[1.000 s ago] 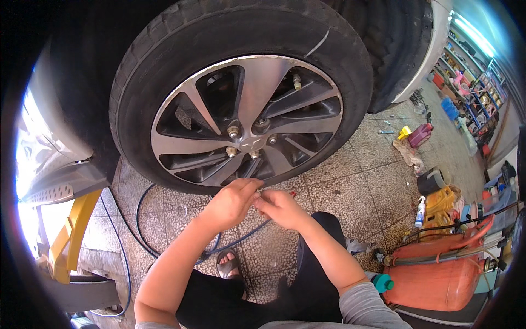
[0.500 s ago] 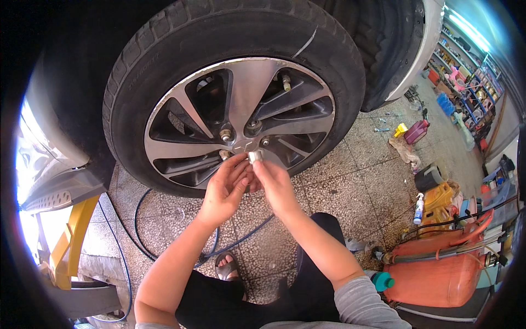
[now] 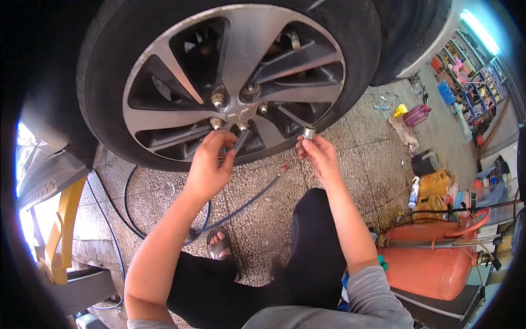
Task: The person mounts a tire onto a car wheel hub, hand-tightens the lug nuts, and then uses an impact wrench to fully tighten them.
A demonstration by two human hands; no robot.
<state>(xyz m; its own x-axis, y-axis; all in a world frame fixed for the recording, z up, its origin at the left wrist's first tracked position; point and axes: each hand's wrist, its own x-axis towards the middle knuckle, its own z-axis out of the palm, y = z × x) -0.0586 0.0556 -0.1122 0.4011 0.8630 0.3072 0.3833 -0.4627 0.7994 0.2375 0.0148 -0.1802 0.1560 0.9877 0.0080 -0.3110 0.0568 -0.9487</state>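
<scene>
A silver metal socket (image 3: 309, 132) stands in the pinch of my right hand (image 3: 323, 158), in front of the wheel's lower right rim. My left hand (image 3: 211, 164) is raised to the lower part of the alloy wheel (image 3: 245, 44), its fingers half curled and its thumb apart from them. Its fingertips are just below a lug nut (image 3: 217, 123), and I cannot tell whether they touch it. Another lug nut (image 3: 218, 100) sits above, beside the hub cap (image 3: 239, 113). The black tyre (image 3: 361, 66) surrounds the wheel.
A blue-black hose (image 3: 246, 204) winds over the speckled tiled floor below the wheel. A yellow stand (image 3: 66, 225) is at the left. On the right lie an orange tank (image 3: 427, 263), a white spray bottle (image 3: 414, 192), yellow jugs (image 3: 433, 189) and a dark red bottle (image 3: 417, 114).
My hands have parted. The right has moved right with the socket, while the left stays by the lower lug nuts. The whole view has shifted, bringing the wheel nearer and higher.
</scene>
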